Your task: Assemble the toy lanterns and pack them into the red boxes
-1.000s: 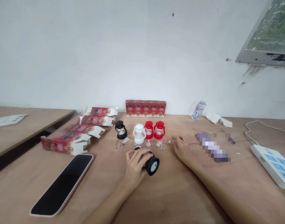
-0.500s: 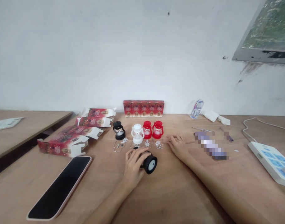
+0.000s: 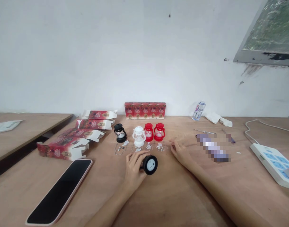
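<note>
Head view: left hand (image 3: 135,167) grips a black lantern (image 3: 146,165) tilted, so I see its base (image 3: 150,165); right hand (image 3: 180,153) half-curled toward the table's (image 3: 170,195) far edge, contents unclear.

We get even, moderately bright light, cool on the pale wall (image 3: 87,63) and warmer on the wooden table (image 3: 163,201); we cannot place its source. Shadows fall soft, darkest beside the right forearm (image 3: 215,189). Wide-angle distortion stretches the phone (image 3: 60,190), fine detail on the held black lantern (image 3: 150,165) and small metal parts (image 3: 119,148) blurs, and coarse pixel blocks mask a purple object (image 3: 212,149)
</note>
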Available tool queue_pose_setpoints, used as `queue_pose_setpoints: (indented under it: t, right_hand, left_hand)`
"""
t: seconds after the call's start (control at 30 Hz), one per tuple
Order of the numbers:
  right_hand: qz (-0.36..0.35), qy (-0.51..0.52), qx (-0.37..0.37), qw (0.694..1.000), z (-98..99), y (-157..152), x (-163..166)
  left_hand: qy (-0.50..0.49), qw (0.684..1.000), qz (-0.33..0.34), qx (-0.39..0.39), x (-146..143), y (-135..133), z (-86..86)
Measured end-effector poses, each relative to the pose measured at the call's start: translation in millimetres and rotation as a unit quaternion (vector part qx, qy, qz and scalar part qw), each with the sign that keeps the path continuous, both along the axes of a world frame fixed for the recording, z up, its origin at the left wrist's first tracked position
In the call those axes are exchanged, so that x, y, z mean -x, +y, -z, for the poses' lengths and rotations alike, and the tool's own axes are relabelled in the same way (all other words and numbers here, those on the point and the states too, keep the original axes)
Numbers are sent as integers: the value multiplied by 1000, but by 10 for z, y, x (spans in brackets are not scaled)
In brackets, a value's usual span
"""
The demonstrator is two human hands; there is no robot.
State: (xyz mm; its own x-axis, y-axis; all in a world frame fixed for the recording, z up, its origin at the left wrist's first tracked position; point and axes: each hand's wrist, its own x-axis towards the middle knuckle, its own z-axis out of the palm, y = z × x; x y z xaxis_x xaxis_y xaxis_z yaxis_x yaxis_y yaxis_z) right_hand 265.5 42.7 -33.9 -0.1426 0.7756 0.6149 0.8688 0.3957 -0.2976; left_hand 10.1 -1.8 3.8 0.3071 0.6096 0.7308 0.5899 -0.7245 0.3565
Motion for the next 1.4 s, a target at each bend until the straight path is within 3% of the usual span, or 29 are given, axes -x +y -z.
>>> queue_pose_setpoints:
  t: [0.27, 0.4, 0.5, 0.77, 1.03, 1.17, 1.4]
  right_hand:
    - [-35, 74, 19, 996, -82, -234, 135]
    - [-64, 11, 44, 997, -113, -262, 201]
    - [-47, -11, 76, 996, -104, -247, 245]
    - [-18, 78, 179, 981, -135, -174, 296]
    - [-38, 166, 171, 970, -168, -199, 338]
    - [-25, 269, 179, 946, -126, -219, 368]
    - [-64, 426, 212, 878, -137, -246, 497]
  left_hand:
    - [-12, 1000, -9, 13, -5, -4, -10]
    - [-16, 1000, -18, 16, 0, -4, -14]
    - [-10, 1000, -15, 17, 3, -4, -13]
    - [-1, 1000, -16, 5, 3, -1, -3]
    - [-10, 1000, -17, 0, -1, 3, -8]
    - [-7, 1000, -19, 2, -2, 7, 6]
    - [5, 1000, -25, -4, 8, 12, 7]
